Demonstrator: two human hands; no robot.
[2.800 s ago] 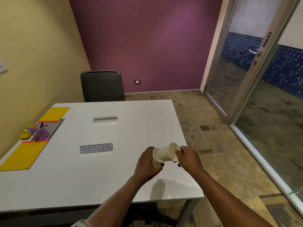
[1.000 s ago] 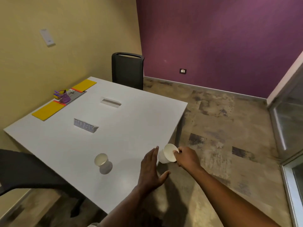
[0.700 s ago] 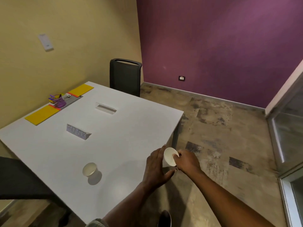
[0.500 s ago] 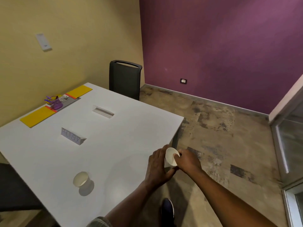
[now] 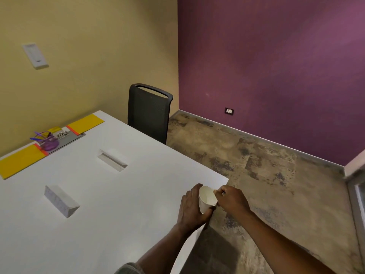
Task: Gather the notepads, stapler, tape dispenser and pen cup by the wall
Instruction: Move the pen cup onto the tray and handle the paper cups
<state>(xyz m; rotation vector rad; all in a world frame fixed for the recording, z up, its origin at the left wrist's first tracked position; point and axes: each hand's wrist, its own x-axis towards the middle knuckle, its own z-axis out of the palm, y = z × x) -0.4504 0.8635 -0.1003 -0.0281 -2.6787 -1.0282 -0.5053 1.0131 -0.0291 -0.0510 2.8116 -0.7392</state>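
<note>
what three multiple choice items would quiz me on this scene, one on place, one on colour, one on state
1. Where do the yellow notepads lie? A) by the yellow wall B) table centre C) on the chair
2. What colour is the paper cup? A) purple B) white C) black
3. The paper cup is: A) standing alone B) on the floor C) held in both hands
1 A: they lie along that wall. 2 B: its side and inside look white. 3 C: left hand wraps its side, right hand pinches its rim.
</note>
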